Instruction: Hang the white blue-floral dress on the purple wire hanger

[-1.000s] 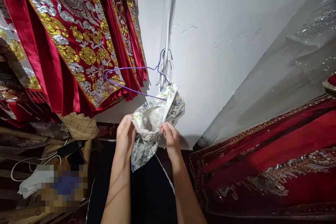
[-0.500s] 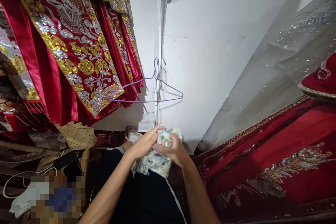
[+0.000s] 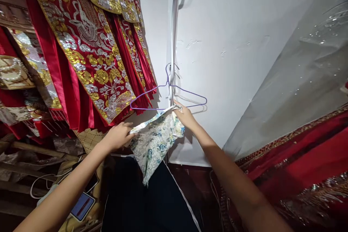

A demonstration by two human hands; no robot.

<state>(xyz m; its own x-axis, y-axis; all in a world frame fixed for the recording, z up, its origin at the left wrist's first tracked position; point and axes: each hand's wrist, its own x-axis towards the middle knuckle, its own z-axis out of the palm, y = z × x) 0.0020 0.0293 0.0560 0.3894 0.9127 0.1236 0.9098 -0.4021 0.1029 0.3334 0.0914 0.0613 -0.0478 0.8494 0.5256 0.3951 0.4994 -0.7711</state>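
Observation:
A floral garment [image 3: 159, 137], white with blue, green and yellow print, hangs stretched between my hands. My left hand [image 3: 119, 136] grips one end of its upper edge. The other end of that edge is pinched in my right hand [image 3: 183, 114], held higher and close to the wall. Just above the cloth, a purple wire hanger [image 3: 187, 90] with nothing on it hangs from a white upright strip [image 3: 174, 25]. The lower part of the garment dangles to a point above my dark trousers. What kind of garment it is, I cannot tell.
Red, gold and silver embroidered costumes [image 3: 102, 58] hang at the left. Below them, a phone [image 3: 83, 206] lies on a wooden surface beside a white cable [image 3: 40, 177]. Clear plastic sheeting [image 3: 293, 69] and a beaded red garment [image 3: 304, 163] stand along the right.
The garment was bunched between both hands, low near my lap. My hands have moved apart and up, spreading it open below the hanger. The view has shifted slightly.

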